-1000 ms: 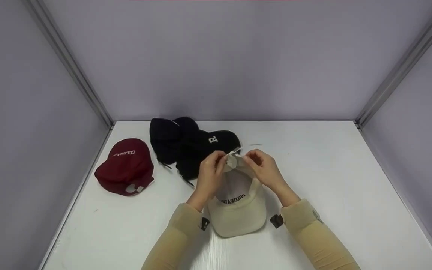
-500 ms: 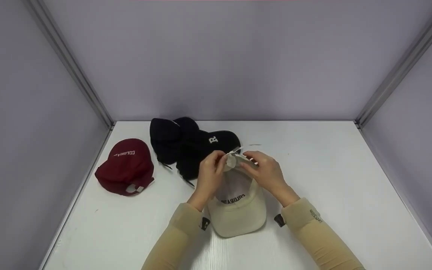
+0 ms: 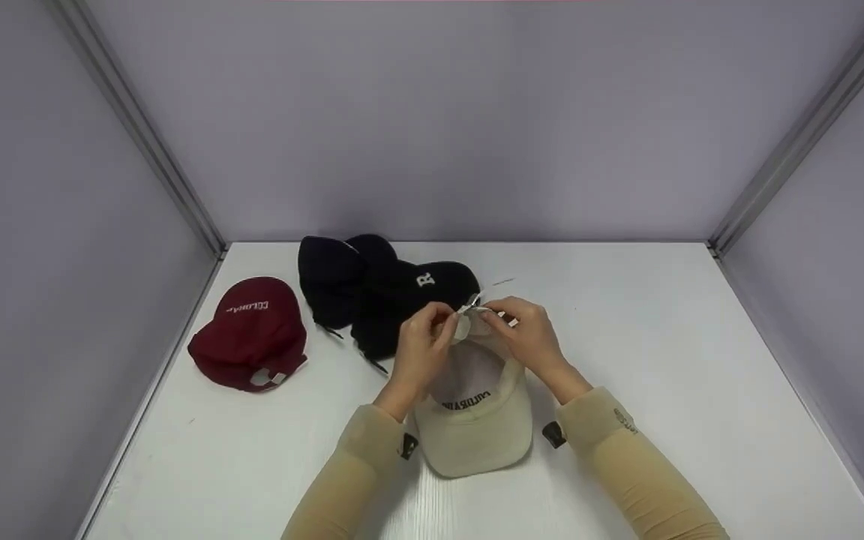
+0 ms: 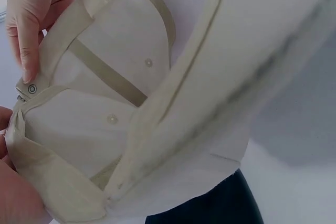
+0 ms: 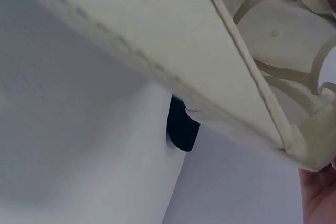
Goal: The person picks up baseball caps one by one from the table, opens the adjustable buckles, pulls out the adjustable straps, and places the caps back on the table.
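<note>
A cream baseball cap (image 3: 477, 442) lies with its hollow side up and its brim toward me, dark lettering showing inside. Both hands are at the back strap (image 4: 30, 89), close together. My left hand (image 3: 421, 346) pinches the strap on the left of the rear opening, beside a small shiny buckle (image 3: 472, 301). On the other side, my right hand (image 3: 533, 339) pinches the strap between thumb and fingers. A round snap shows under the right thumb in the left wrist view. The cap's brim (image 5: 131, 19) covers much of the right wrist view.
Black caps (image 3: 383, 300) lie bunched just behind the left hand, one with a white letter. A dark red cap (image 3: 252, 330) sits farther left. Grey walls (image 3: 432, 120) enclose the white table (image 3: 642, 337) at the back and sides.
My right hand has shifted its fingers along the strap, first bending it to the right, and is now back close to the buckle. My left hand and the cap have barely moved.
</note>
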Tool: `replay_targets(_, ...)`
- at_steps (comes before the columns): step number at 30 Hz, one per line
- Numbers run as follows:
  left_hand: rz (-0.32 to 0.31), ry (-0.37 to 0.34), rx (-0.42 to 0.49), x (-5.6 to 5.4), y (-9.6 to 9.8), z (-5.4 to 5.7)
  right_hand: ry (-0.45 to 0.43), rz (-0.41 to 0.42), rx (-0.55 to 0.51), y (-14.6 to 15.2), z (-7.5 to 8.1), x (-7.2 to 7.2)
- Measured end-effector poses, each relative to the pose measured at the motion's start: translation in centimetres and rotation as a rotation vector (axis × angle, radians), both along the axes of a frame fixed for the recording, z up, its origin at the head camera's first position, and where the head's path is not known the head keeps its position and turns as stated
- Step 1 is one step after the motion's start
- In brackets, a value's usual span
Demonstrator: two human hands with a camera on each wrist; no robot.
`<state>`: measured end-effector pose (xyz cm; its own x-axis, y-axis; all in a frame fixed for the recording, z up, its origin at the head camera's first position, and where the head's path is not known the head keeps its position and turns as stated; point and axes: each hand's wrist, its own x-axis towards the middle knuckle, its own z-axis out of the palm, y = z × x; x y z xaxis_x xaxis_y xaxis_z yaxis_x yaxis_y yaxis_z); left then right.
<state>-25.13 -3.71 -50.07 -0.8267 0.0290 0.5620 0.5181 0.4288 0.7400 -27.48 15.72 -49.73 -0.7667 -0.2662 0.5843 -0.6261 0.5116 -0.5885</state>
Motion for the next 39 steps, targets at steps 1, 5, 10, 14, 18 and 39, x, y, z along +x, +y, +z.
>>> replay_targets(1, 0.001, 0.003, -0.008, -0.1, 0.0, 0.0, 0.001, -0.003, -0.007, 0.0, 0.0, -0.1)
replay_targets(5, 0.013, 0.012, -0.052, -0.3, 0.0, -0.2, 0.003, -0.02, -0.005, -0.1, 0.1, -0.1)
replay_targets(10, 0.024, 0.022, -0.102, -0.3, 0.0, -0.3, 0.029, -0.025, 0.047, -0.5, 0.3, 0.1)
replay_targets(14, 0.024, 0.02, -0.111, -0.1, 0.0, -0.3, 0.062, -0.039, 0.072, -0.7, 0.4, 0.3)
replay_targets(18, 0.026, 0.024, -0.11, 0.0, 0.0, -0.4, 0.098, -0.097, 0.081, -0.7, 0.5, 0.4)
replay_targets(39, 0.021, 0.005, -0.074, 0.0, -1.5, 0.0, 0.037, -0.249, -0.086, 0.1, 0.4, 0.1)
